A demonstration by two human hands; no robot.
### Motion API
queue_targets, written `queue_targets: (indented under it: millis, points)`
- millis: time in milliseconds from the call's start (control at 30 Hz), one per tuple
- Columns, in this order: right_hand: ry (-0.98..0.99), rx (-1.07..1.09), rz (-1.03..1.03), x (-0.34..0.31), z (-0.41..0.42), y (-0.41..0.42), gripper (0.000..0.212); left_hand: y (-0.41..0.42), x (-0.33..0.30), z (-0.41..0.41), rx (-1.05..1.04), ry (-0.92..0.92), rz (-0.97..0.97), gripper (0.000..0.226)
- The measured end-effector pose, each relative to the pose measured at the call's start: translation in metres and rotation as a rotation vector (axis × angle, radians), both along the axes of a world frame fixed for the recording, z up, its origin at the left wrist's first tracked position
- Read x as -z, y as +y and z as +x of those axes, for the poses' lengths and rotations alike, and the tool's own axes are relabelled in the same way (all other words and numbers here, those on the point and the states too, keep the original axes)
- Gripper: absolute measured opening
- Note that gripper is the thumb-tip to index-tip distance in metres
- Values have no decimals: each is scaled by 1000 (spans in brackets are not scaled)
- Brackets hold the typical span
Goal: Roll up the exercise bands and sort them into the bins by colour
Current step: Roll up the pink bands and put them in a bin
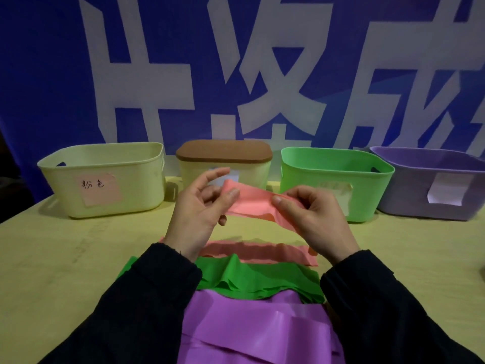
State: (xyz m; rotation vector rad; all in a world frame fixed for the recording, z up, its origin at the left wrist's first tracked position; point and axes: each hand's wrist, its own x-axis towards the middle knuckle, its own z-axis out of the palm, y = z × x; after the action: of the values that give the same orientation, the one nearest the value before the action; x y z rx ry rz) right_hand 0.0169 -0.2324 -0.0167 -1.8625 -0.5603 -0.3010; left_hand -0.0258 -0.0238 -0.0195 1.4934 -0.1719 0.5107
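pink note (101, 188) on the cream bin (136, 185) reads "粉色"; other labels unreadable.

4 bins (105, 179) line the table's (52, 258) 12 o'clock edge; the lidded one (223, 164) is 2nd from 9 o'clock. 3 bands (257, 252) lie at 6 o'clock.

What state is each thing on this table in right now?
Held pink band: in the air, pinched at both ends, unrolled.
Left hand: gripping its left end.
Right hand: gripping its right end.
Pink band: flat on table.
Green band: crumpled, unrolled.
Purple band: spread out, unrolled.
Cream bin: open.
Lidded bin: closed.
Green bin: open.
Purple bin: open.
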Motion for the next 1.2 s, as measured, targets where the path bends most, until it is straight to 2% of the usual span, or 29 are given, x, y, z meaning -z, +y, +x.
queue_targets:
  millis: [367, 467, 567, 700, 800, 933, 1100, 1200]
  points:
    - [-48, 29, 19, 3, 3, 2, 18, -2, 1, 1, -2, -3, 17, 31]
    - [-89, 41, 19, 4, 3, 3, 17, -3, 3, 2, -8, 2, 100, 23]
    - [-105, 44, -7, 5, 2, 5, 17, -4, 5, 3, -11, -9, 178, 25]
    - [-98, 33, -38, 8, 3, 6, 17, -2, 6, 3, 20, -6, 130, 22]
    - [-97, 25, -35, 8, 4, 6, 17, -3, 6, 4, 34, 2, 133, 33]
    - [-67, 2, -51, 6, 2, 6, 20, -3, 6, 3, -17, 27, 116, 16]
    - [-54, -16, -58, 5, 1, 7, 24, -4, 6, 5, 0, 45, 94, 31]
    - [-43, -1, -32, 7, 3, 7, 22, -4, 9, 6, 43, 24, 174, 32]
